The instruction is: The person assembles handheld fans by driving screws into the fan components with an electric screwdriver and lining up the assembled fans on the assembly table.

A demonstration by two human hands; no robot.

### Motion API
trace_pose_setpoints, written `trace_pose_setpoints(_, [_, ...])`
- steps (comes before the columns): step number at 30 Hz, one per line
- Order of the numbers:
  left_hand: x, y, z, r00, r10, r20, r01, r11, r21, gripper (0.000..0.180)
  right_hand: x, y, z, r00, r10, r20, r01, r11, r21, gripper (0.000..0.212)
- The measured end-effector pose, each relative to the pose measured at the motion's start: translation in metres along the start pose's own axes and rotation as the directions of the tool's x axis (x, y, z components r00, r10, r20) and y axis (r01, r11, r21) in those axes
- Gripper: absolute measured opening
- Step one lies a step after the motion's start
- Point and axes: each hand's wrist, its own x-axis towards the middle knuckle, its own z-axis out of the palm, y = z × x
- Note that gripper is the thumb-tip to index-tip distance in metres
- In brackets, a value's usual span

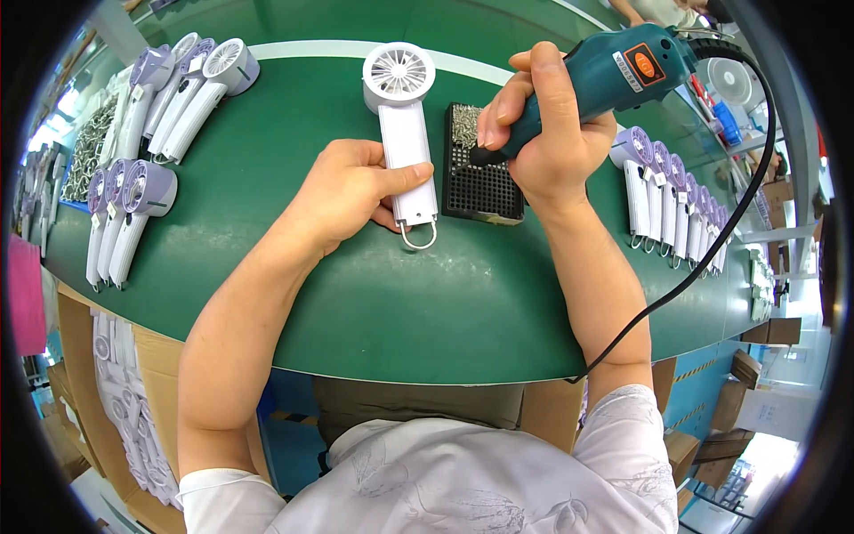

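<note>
My left hand (360,191) is closed round the handle of a white handheld fan (406,138), which lies on the green table with its round grille away from me and its wire loop toward me. In my right hand (560,133) is a teal electric screwdriver (605,76), a black cable trailing from its back end. Its dark nose points down and left, over the black screw tray (485,182). Small silver screws (464,126) are heaped at the far end of that tray, and a grid of holes fills the rest. The tip of the bit cannot be made out.
Several white and lilac fans (133,200) stand in groups at the left, beside a heap of metal loops (89,142). Another row of fans (663,191) lines the right side. The screwdriver's cable (712,254) crosses my right forearm. A cardboard box (156,356) of white parts sits below left.
</note>
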Motion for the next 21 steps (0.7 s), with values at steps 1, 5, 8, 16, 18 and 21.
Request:
trace_pose_setpoints(1, [0.000,0.000,0.000,1.000,0.002,-0.001,-0.002,1.000,0.001,0.034,0.000,-0.001,0.000,1.000,0.005,-0.010,-0.005,1.000,0.001,0.021])
trace_pose_setpoints(5, [0.001,-0.001,0.001,1.000,0.011,0.007,-0.011,1.000,0.016,0.034,-0.002,-0.002,0.001,1.000,-0.016,0.026,0.016,1.000,-0.018,0.020])
trace_pose_setpoints(8, [0.001,-0.001,0.000,1.000,0.008,0.009,-0.009,1.000,0.025,0.035,-0.003,-0.004,0.004,0.998,-0.014,0.063,0.016,1.000,-0.023,0.017])
trace_pose_setpoints(16, [-0.001,0.001,0.000,1.000,0.013,-0.007,-0.012,1.000,0.024,0.034,-0.009,-0.005,0.011,1.000,0.013,0.026,-0.014,1.000,0.025,0.015])
trace_pose_setpoints(18, [-0.001,0.001,0.000,1.000,0.005,-0.008,-0.005,1.000,0.026,0.034,-0.009,-0.007,0.009,0.999,0.000,0.035,0.002,0.998,-0.068,0.017])
trace_pose_setpoints(21, [0.002,-0.001,-0.001,1.000,0.003,0.001,-0.003,1.000,0.020,0.034,-0.009,-0.012,0.008,0.999,0.014,-0.038,-0.010,0.996,0.088,0.017])
